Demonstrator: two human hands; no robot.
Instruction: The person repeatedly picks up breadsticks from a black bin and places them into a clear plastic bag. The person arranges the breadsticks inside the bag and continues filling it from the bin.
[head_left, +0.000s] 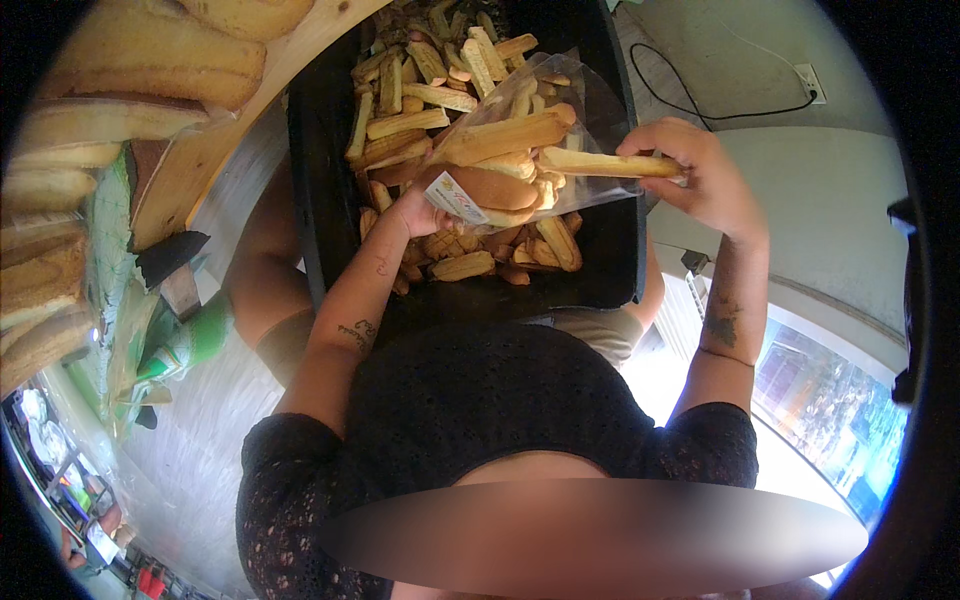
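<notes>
My left hand grips the closed end of a clear plastic bag from below. Inside the bag lie several golden-brown toasted bread pieces, and a printed label shows near my left fingers. At the bag's open mouth, my right hand pinches one long bread stick by its outer end. The stick's other end reaches into the bag. Beneath both hands is a deep black plastic bin, holding many loose bread sticks. The bin sits between my legs.
Packed bread rests on a wooden surface at upper left. Below it are a green-and-white sack and plastic wrapping. On the right, a black cable runs to a wall outlet beside the bin.
</notes>
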